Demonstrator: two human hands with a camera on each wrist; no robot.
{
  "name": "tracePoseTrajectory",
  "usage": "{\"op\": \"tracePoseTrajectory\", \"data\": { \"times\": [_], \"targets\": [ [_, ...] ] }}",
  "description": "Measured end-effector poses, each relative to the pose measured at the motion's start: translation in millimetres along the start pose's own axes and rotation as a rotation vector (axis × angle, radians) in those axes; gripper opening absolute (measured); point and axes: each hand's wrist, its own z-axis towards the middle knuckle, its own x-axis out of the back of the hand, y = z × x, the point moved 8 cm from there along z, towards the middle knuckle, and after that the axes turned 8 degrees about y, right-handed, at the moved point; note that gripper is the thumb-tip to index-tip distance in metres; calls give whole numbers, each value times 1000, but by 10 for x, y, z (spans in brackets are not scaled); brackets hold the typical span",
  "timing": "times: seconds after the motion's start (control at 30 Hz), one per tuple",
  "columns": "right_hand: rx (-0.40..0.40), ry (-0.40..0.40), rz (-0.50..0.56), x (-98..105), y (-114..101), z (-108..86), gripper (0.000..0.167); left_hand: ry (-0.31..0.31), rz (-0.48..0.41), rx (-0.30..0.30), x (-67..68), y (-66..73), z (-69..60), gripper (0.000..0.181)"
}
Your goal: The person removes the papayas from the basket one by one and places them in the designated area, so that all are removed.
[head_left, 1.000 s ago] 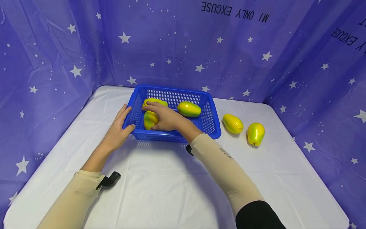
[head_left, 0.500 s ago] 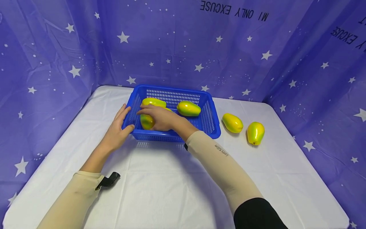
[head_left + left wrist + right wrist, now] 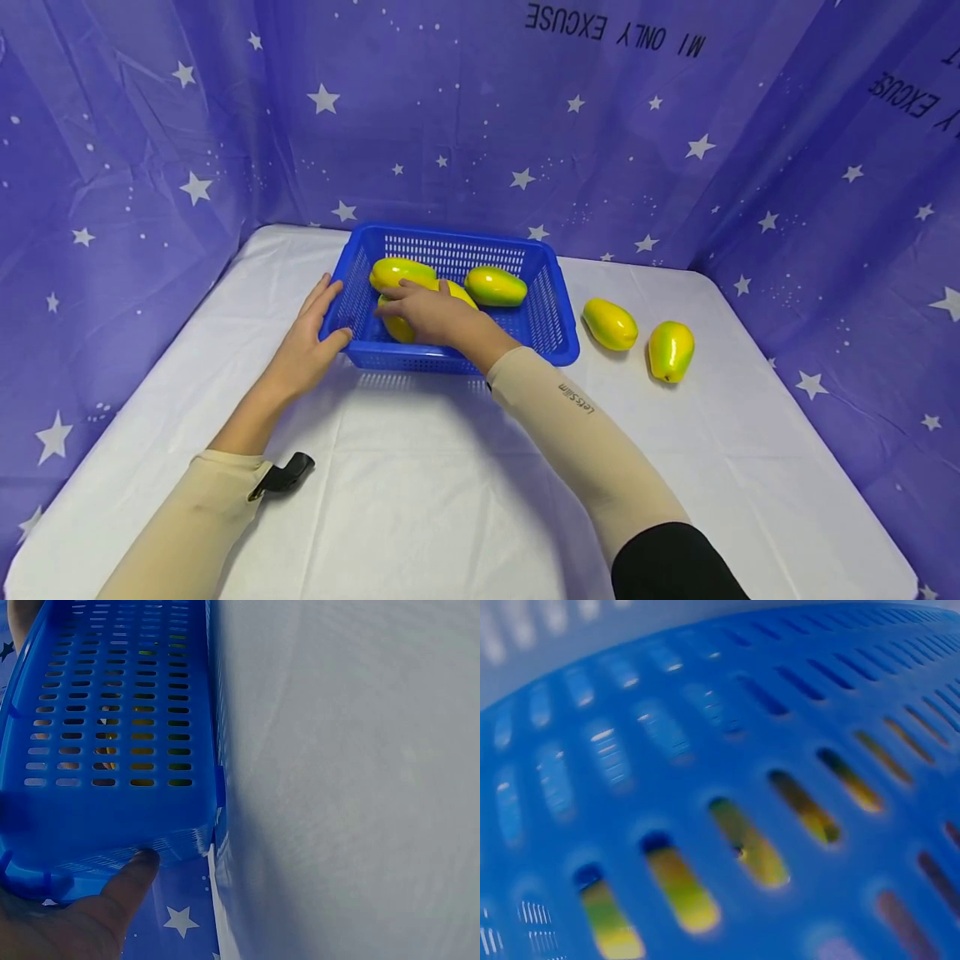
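The blue slotted basket (image 3: 450, 358) stands on the white-covered table. My left hand (image 3: 300, 354) rests against its left end, with the fingers straight along the rim and the thumb at the near corner. In the left wrist view a digit of the left hand (image 3: 94, 922) touches the end wall. Inside the basket my right hand (image 3: 435, 317) holds a yellow-green papaya (image 3: 399, 331) from above; the palm hides much of it. Yellow skin also shows behind the hand; whether it is a separate papaya I cannot tell. Two other papayas lie inside, at the back left (image 3: 401, 272) and right (image 3: 495, 286).
Two more papayas, one nearer the basket (image 3: 611, 324) and one farther right (image 3: 671, 352), lie on the white tablecloth (image 3: 420, 500). A purple curtain (image 3: 480, 108) with white stars encloses the back and sides. In the right wrist view the basket's slotted wall (image 3: 705, 772) fills most of the picture.
The right hand has shifted within the basket, and the papaya under it has turned and lies differently. More yellow skin shows behind the hand. The left hand and the basket have stayed put.
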Motion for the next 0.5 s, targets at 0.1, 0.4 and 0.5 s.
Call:
{"op": "tracePoseTrajectory", "data": {
  "times": [0.1,0.4,0.5],
  "targets": [
    [-4,-7,-23,-20,17,-3,56,-1,4,-1,-3,-9,8,69],
    [68,9,-52,-28,-30,0,51,-8,8,15,-6,-20,-1,70],
    [103,41,-48,-3,-54,2,49,-6,4,8,-8,-19,-2,70]
  ]
}}
